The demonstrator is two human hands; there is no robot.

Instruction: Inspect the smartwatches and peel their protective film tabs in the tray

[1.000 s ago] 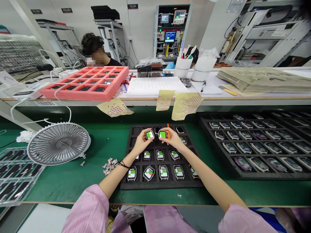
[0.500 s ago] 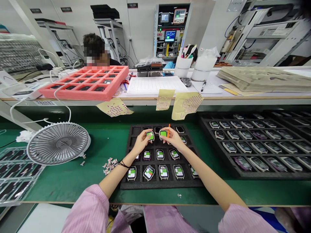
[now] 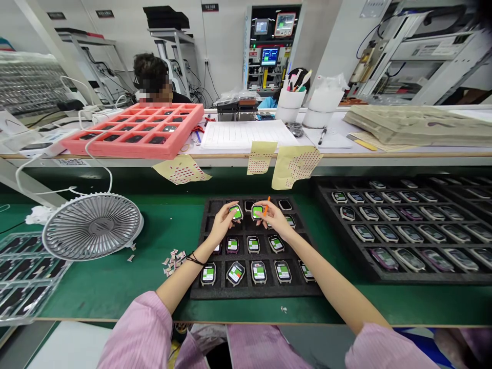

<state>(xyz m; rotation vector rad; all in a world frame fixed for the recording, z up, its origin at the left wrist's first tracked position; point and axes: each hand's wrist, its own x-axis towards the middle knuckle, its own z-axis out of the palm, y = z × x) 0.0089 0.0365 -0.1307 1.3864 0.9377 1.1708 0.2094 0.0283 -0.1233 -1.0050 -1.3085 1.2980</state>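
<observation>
Nothing is legible — the wall signs (image 3: 209,7) and smartwatch screens (image 3: 236,212) are too small to read.

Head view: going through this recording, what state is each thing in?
Left hand, gripping a green-screened watch body
Right hand, holding an orange stick against a second watch body
Black foam tray, watch bodies seated in its pockets
Pink foam tray, dark items in its pockets
Desk fan, lying tilted back on the green mat
Sticker sheet, hanging over the bench edge
</observation>
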